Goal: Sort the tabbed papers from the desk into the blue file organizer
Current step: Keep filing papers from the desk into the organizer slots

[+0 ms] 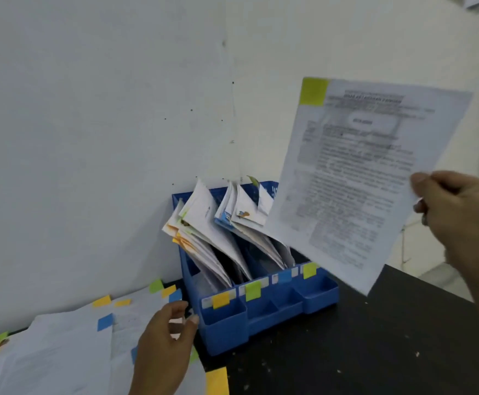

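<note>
Sheet (pixel 355 178), printed, text blurred, with a green tab (pixel 313 91) at its top left corner; held up in the air, tilted, in front of the right side of the organizer (pixel 264 315), pinched at its right edge between thumb and fingers of the right hand (pixel 460 220). Organizer, blue, standing on the black table (pixel 375 352) against the white wall (pixel 104 124); its slots hold leaning papers (pixel 218 232) with orange, green and blue tabs, and its front carries a yellow label (pixel 220 300), a green one (pixel 253 290), a blue one (pixel 285 276) and another green one (pixel 309 270). Pile (pixel 61 352) of loose tabbed papers on the table, just left of the organizer, showing yellow, blue and green tabs. Left hand (pixel 164 340), fingers curled, thumb and forefinger close together over the pile's right edge; whether it grips a paper cannot be told.
</note>
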